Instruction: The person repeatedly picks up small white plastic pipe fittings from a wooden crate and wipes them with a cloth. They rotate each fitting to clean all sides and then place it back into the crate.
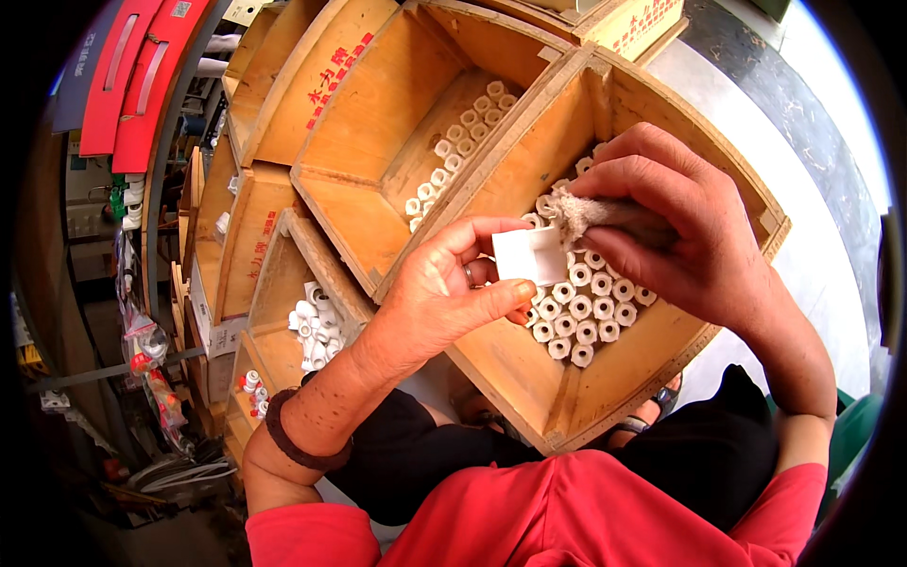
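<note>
My left hand (430,298) pinches a white plastic pipe fitting (518,257) between thumb and fingers. My right hand (685,222) is closed around a bundled greyish cloth (624,215) with a frayed end, which touches or nearly touches the fitting's right edge. Both hands are over a wooden box (505,373) at my lap. Rows of white plastic fittings (584,307) with round holes lie inside the box, partly hidden by my hands.
Left of the lap box is another wooden box (350,189) with similar white fittings (463,137) along one side. A lower bin (274,321) holds loose white elbow-like pieces (316,326). Red packages (142,90) hang at the far left, and cables (184,470) lie below.
</note>
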The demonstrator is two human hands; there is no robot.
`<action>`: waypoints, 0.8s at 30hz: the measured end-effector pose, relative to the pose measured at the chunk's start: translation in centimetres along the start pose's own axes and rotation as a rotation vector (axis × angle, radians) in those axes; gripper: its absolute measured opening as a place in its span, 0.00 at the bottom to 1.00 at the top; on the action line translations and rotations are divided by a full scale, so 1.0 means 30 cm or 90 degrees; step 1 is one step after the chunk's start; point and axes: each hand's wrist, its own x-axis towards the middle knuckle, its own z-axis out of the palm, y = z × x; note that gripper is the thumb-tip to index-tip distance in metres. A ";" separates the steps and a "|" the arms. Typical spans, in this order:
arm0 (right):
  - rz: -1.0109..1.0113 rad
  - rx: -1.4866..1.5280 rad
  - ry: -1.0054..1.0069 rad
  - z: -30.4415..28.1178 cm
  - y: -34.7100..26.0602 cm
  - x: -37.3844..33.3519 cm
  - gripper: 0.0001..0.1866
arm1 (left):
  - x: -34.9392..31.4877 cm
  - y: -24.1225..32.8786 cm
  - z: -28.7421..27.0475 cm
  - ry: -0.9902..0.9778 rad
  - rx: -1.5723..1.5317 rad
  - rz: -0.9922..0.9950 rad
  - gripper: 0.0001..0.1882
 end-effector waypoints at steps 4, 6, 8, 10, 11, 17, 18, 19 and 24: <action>-0.015 -0.014 -0.057 0.028 -0.030 0.007 0.19 | -0.004 -0.019 -0.003 -0.007 0.013 0.020 0.27; -0.006 -0.010 -0.073 0.045 -0.023 0.003 0.19 | -0.003 -0.019 0.004 -0.010 -0.001 0.024 0.28; 0.001 -0.005 -0.070 0.044 -0.017 0.001 0.18 | -0.004 -0.012 0.018 -0.009 -0.026 0.025 0.29; 0.009 0.002 -0.074 0.040 -0.010 -0.001 0.17 | -0.005 -0.009 0.019 -0.022 -0.034 0.019 0.30; 0.014 0.008 -0.079 0.038 -0.005 -0.001 0.17 | -0.006 -0.008 0.018 -0.028 -0.037 0.015 0.31; 0.032 -0.008 -0.038 -0.008 0.041 -0.002 0.15 | -0.003 0.004 -0.003 -0.005 -0.012 0.008 0.29; 0.022 -0.009 -0.025 -0.013 0.045 0.001 0.16 | -0.001 0.003 -0.006 0.008 0.003 0.012 0.29; 0.012 -0.010 -0.011 -0.019 0.045 0.002 0.16 | -0.001 0.004 -0.007 0.010 0.006 0.006 0.28; -0.044 -0.025 -0.044 0.023 -0.028 0.014 0.19 | 0.001 -0.003 -0.002 0.005 -0.009 0.003 0.27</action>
